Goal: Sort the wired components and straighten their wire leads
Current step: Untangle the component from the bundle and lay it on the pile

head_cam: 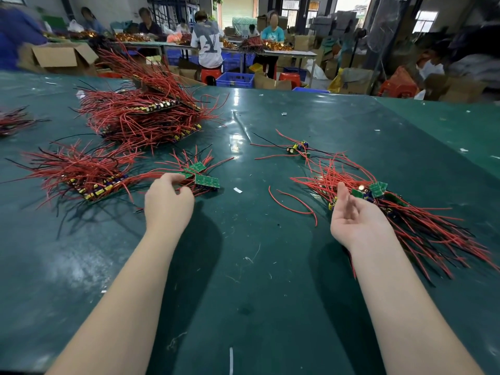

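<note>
Small green circuit boards with red and black wire leads lie in heaps on a green table (243, 266). My left hand (167, 201) hovers palm down, fingers loosely curled, its fingertips at a small cluster of boards (205, 180). My right hand (351, 215) is palm up with relaxed fingers, holding nothing, right beside a loose tangle of boards and wires (378, 193) that spreads away to the right. A neat row of stacked boards (92, 185) sits left of my left hand. A large pile (146, 112) rises behind it.
A few stray boards (297, 148) and a loose red wire (295, 204) lie mid-table. Another wire bundle (13, 120) sits at the left edge. People work at tables in the background among cardboard boxes (59, 56) and blue crates (235, 79).
</note>
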Available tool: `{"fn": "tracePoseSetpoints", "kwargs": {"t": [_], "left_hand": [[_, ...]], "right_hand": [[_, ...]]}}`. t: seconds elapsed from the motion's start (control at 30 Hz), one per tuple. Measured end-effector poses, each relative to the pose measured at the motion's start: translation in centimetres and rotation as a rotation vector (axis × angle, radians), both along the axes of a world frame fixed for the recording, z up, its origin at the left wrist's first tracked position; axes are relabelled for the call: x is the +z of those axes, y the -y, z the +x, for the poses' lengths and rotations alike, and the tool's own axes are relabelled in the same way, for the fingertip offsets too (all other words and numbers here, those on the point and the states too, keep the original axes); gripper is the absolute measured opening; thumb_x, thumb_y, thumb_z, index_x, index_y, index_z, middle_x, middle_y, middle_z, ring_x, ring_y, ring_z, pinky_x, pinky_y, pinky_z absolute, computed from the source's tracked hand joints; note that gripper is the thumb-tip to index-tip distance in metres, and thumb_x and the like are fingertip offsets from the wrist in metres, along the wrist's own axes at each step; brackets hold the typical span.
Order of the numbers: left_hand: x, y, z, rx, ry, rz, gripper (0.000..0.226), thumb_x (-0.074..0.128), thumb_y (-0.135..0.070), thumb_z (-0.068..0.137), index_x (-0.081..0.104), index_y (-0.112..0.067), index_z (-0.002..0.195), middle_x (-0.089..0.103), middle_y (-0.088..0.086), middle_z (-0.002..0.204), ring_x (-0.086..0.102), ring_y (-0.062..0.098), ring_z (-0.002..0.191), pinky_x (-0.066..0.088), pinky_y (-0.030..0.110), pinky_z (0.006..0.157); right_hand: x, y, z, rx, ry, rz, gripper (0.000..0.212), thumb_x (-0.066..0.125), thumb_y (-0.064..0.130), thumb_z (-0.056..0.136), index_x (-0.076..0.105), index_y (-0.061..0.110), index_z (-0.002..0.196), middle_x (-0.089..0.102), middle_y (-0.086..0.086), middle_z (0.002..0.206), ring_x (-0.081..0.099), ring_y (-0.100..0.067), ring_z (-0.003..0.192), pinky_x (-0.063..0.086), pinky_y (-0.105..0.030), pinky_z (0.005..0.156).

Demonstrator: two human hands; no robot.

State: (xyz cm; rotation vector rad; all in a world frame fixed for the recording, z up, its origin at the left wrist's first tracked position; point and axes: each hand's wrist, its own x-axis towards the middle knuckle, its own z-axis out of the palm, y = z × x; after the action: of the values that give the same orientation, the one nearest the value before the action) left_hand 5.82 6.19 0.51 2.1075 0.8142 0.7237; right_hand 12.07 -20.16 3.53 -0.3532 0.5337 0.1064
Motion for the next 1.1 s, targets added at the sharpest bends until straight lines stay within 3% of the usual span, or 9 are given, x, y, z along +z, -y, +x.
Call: {"fn": "tracePoseSetpoints", "kwargs": {"t": [0.1, 0.2, 0.33, 0.47, 0.53, 0.77, 0.9, 1.1], "left_hand": [[-0.5, -0.1, 0.4, -0.024, -0.232, 0.159, 0.043, 0.050, -0.013, 0.088, 0.054, -0.017, 0.131, 0.058, 0.011, 0.129, 0.050, 0.035, 0.119, 0.039, 0.042, 0.099], [-0.9, -0.3, 0.4, 0.001, -0.323, 0.297, 0.041, 0.053, -0.015, 0.089, 0.057, -0.019, 0.130, 0.058, 0.010, 0.128, 0.049, 0.034, 0.120, 0.036, 0.043, 0.098], [-1.1, -0.7, 0.2, 0.035, -0.278, 0.355, 0.029, 0.051, -0.017, 0.092, 0.070, -0.025, 0.112, 0.066, 0.003, 0.113, 0.054, 0.029, 0.112, 0.029, 0.040, 0.096], [-1.0, -0.6, 0.0, 0.068, -0.231, 0.396, 0.028, 0.049, -0.016, 0.091, 0.074, -0.027, 0.100, 0.067, 0.001, 0.105, 0.056, 0.026, 0.104, 0.025, 0.038, 0.092], [-0.8, -0.5, -0.1, 0.081, -0.225, 0.403, 0.028, 0.050, -0.016, 0.089, 0.074, -0.027, 0.097, 0.066, 0.001, 0.104, 0.056, 0.026, 0.102, 0.025, 0.038, 0.092], [-0.4, -0.2, -0.4, 0.086, -0.257, 0.381, 0.024, 0.049, -0.018, 0.089, 0.071, -0.025, 0.094, 0.064, 0.003, 0.103, 0.054, 0.028, 0.100, 0.026, 0.040, 0.092], [-0.2, 0.1, -0.4, 0.085, -0.208, 0.360, 0.025, 0.048, -0.018, 0.089, 0.072, -0.024, 0.091, 0.064, 0.003, 0.101, 0.054, 0.028, 0.099, 0.024, 0.042, 0.100], [0.6, 0.6, -0.7, 0.084, -0.096, 0.318, 0.021, 0.048, -0.020, 0.089, 0.070, -0.023, 0.087, 0.065, 0.001, 0.100, 0.053, 0.029, 0.102, 0.022, 0.046, 0.107]], "right_hand": [[-0.2, -0.2, 0.1, 0.004, -0.019, 0.006, 0.015, 0.057, 0.000, 0.093, 0.061, -0.006, 0.106, 0.070, -0.014, 0.086, 0.072, -0.022, 0.067, 0.055, -0.023, 0.048], [-0.1, -0.1, 0.3, 0.001, -0.016, 0.026, 0.017, 0.059, 0.000, 0.092, 0.062, -0.006, 0.108, 0.071, -0.014, 0.076, 0.073, -0.020, 0.068, 0.057, -0.022, 0.052], [-0.2, 0.4, 0.7, -0.024, 0.022, 0.077, 0.024, 0.055, -0.003, 0.093, 0.063, -0.005, 0.115, 0.072, -0.011, 0.100, 0.072, -0.017, 0.086, 0.057, -0.021, 0.053], [0.0, 0.2, 0.3, -0.013, 0.027, 0.087, 0.012, 0.060, 0.004, 0.093, 0.064, -0.004, 0.100, 0.072, -0.014, 0.070, 0.072, -0.017, 0.079, 0.055, -0.020, 0.049], [0.0, 0.1, 0.2, -0.010, 0.019, 0.071, 0.014, 0.059, 0.010, 0.095, 0.061, -0.002, 0.090, 0.071, -0.014, 0.064, 0.072, -0.018, 0.076, 0.054, -0.022, 0.047], [0.0, -0.2, 0.2, 0.060, -0.005, -0.053, 0.028, 0.052, 0.027, 0.099, 0.060, 0.006, 0.083, 0.072, -0.011, 0.071, 0.073, -0.019, 0.064, 0.054, -0.023, 0.046], [0.3, -0.6, -0.1, 0.117, 0.043, -0.062, 0.024, 0.055, 0.022, 0.097, 0.063, 0.007, 0.081, 0.072, -0.006, 0.067, 0.070, -0.015, 0.054, 0.051, -0.020, 0.043], [0.5, -1.4, -0.6, 0.218, 0.142, -0.090, 0.014, 0.062, 0.018, 0.092, 0.066, 0.008, 0.083, 0.073, -0.003, 0.073, 0.068, -0.011, 0.056, 0.053, -0.019, 0.048]]}}
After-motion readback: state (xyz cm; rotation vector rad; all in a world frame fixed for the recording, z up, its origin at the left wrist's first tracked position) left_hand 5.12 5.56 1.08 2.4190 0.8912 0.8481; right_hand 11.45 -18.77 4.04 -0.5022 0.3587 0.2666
